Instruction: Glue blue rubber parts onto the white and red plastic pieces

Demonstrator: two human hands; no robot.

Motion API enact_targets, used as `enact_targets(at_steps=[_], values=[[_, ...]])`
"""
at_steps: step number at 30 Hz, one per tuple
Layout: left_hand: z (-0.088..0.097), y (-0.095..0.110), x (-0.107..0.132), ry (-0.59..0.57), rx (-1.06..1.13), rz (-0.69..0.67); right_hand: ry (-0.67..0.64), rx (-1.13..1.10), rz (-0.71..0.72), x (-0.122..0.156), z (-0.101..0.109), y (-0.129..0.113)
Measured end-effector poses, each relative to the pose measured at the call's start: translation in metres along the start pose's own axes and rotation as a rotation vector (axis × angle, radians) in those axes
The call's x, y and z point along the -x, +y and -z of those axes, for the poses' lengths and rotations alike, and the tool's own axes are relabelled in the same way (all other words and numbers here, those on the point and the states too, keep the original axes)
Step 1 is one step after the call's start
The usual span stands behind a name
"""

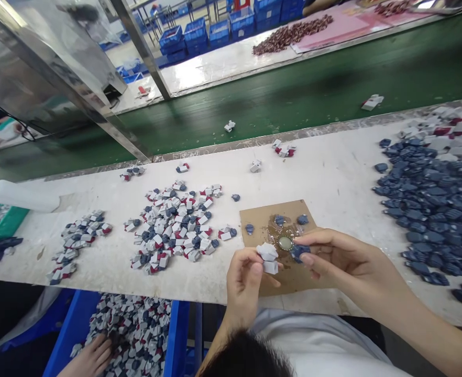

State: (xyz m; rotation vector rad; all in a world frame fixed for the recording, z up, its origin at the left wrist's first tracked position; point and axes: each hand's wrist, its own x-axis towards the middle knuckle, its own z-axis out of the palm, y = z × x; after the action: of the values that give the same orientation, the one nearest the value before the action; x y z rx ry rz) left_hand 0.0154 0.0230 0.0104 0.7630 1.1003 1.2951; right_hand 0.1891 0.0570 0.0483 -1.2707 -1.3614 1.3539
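Note:
My left hand pinches a small white plastic part over the near edge of a brown cardboard square. My right hand grips a small dark blue part just right of the white one, the two parts nearly touching. A wet glue patch with a small round blob lies on the cardboard right behind them, along with a few loose blue parts.
A heap of dark blue parts fills the right of the white table. Piles of assembled white, blue and red pieces lie to the left. A blue bin of pieces sits below, another person's hand in it. A green conveyor belt runs behind.

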Motion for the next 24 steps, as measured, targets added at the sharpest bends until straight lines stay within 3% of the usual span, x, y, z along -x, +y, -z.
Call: enact_targets(at_steps=[5, 9, 16, 24], values=[[-0.008, 0.004, -0.007, 0.116, 0.211, 0.123, 0.016, 0.104, 0.144, 0.0, 0.001, 0.001], [-0.009, 0.007, -0.009, 0.184, 0.251, 0.205, -0.021, 0.174, 0.22, -0.001, 0.0, -0.002], [-0.007, 0.003, -0.007, 0.139, 0.182, 0.165, -0.074, 0.257, 0.211, -0.005, -0.003, -0.009], [-0.003, 0.006, -0.008, 0.079, 0.064, 0.097, -0.337, 0.217, 0.117, -0.016, 0.0, -0.005]])
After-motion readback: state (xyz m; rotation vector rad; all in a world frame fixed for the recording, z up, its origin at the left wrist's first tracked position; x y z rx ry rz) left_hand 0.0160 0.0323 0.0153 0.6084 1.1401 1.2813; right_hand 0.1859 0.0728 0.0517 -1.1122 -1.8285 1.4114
